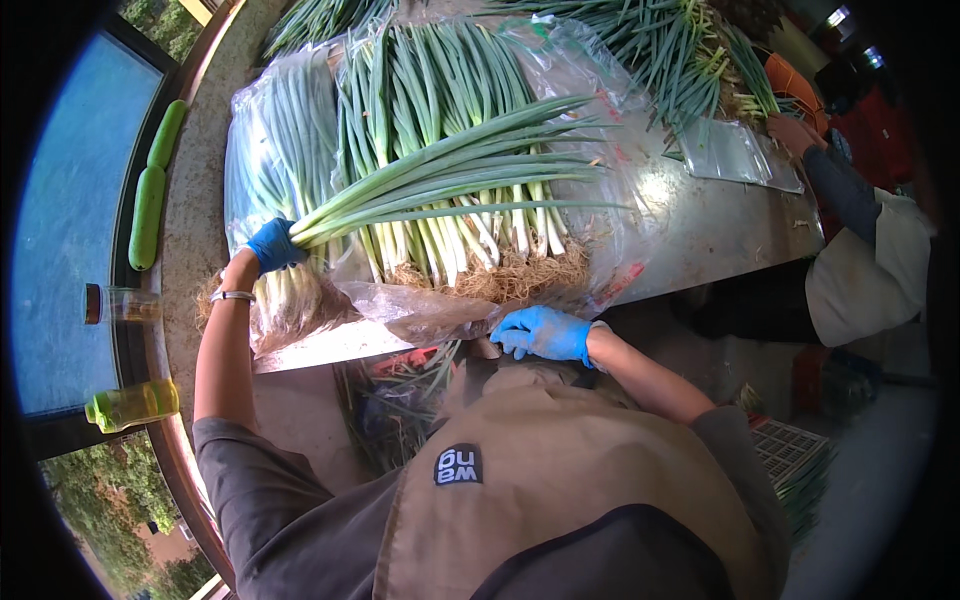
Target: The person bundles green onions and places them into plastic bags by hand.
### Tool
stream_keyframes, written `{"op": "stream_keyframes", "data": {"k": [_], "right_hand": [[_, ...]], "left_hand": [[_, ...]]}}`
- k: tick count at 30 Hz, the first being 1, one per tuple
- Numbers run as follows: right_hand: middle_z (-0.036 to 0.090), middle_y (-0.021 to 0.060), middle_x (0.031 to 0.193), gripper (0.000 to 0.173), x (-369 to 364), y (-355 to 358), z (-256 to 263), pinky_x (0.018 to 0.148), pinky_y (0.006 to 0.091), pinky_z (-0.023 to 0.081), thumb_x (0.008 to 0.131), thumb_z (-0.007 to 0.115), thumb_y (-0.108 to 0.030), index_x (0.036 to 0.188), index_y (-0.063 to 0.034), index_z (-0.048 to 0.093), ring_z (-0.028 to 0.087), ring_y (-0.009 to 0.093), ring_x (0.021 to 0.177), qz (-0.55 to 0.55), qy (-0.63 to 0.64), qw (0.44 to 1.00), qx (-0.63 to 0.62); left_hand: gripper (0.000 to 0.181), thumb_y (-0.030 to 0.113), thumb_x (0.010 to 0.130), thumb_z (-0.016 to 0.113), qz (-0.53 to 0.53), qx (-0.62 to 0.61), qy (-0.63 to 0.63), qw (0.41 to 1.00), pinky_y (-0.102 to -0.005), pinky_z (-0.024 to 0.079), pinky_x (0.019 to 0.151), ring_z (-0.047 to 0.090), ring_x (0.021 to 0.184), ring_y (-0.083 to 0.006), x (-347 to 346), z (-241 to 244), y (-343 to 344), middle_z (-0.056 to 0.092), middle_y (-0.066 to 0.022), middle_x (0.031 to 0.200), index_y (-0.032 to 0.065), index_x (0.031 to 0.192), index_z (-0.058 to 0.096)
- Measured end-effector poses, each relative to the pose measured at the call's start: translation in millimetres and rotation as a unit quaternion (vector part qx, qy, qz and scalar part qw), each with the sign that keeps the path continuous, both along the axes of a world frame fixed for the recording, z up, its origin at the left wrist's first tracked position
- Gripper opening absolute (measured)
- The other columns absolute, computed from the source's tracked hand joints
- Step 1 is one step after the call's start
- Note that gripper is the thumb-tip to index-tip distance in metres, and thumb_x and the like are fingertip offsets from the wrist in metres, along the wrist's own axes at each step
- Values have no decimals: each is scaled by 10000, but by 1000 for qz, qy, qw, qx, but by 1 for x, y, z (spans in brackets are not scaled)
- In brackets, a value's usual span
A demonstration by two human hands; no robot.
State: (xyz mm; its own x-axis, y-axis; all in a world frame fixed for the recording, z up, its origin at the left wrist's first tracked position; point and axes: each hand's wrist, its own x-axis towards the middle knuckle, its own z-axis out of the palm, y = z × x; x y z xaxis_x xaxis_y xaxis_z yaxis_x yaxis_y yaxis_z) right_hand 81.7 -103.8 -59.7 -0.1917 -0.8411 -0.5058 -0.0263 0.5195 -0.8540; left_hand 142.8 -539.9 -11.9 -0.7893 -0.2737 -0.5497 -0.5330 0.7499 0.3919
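Note:
My left hand point(274, 246), in a blue glove, grips a bunch of green onions point(435, 169) near the root end. Its long leaves stretch rightward above a row of more green onions point(450, 82), whose brown roots point(517, 276) face me on clear plastic film point(420, 307). Under and beside that hand lies a batch of green onions wrapped in a clear plastic bag point(281, 135). My right hand point(544, 334), gloved in blue too, is at the table's near edge with bent fingers, close to the film; whether it pinches anything is hidden.
The metal table point(720, 225) carries another onion pile point(675, 60) and clear plastic bags point(731, 154) at right. A co-worker's hand point(795, 135) is beside them. On the left sill stand bottles point(135, 405) and green gourds point(148, 217). A plastic crate point(784, 450) sits low right.

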Motion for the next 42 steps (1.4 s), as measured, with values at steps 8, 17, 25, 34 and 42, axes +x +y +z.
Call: {"op": "stream_keyframes", "data": {"k": [8,17,25,34,42], "right_hand": [[603,52,771,191,-42,-2,54,610,248,457,861,498,-172,937,-55,628,542,107,670,-4,25,996,-91],[577,10,738,172,-145,9,55,576,206,433,859,506,-121,945,-42,632,494,61,646,-286,121,934,-173],[615,119,899,220,-112,-22,33,738,337,463,837,507,-249,929,-101,642,588,272,799,-5,249,955,-164],[590,118,878,230,-170,-71,32,729,358,455,747,609,-171,958,-78,603,566,275,801,-75,513,830,-206],[573,159,936,208,-104,-185,34,736,419,449,801,523,-205,944,-61,562,556,340,865,106,485,833,-243]], "left_hand": [[263,131,646,668,-73,-107,40,991,-295,478,535,592,550,-163,6,-12,-4,642,-92,690,67,899,640],[172,134,662,710,27,16,-89,996,-246,456,434,559,483,-99,10,18,29,610,-56,597,10,758,638],[247,198,635,759,61,44,-136,988,-246,451,432,563,456,-124,-1,13,33,609,-68,576,1,742,654],[223,190,657,747,68,53,-152,985,-257,471,439,569,469,-124,2,0,25,610,-57,586,22,772,657],[276,293,636,755,70,25,-181,981,-270,466,493,569,515,-142,3,2,25,630,-58,624,39,688,658]]}}
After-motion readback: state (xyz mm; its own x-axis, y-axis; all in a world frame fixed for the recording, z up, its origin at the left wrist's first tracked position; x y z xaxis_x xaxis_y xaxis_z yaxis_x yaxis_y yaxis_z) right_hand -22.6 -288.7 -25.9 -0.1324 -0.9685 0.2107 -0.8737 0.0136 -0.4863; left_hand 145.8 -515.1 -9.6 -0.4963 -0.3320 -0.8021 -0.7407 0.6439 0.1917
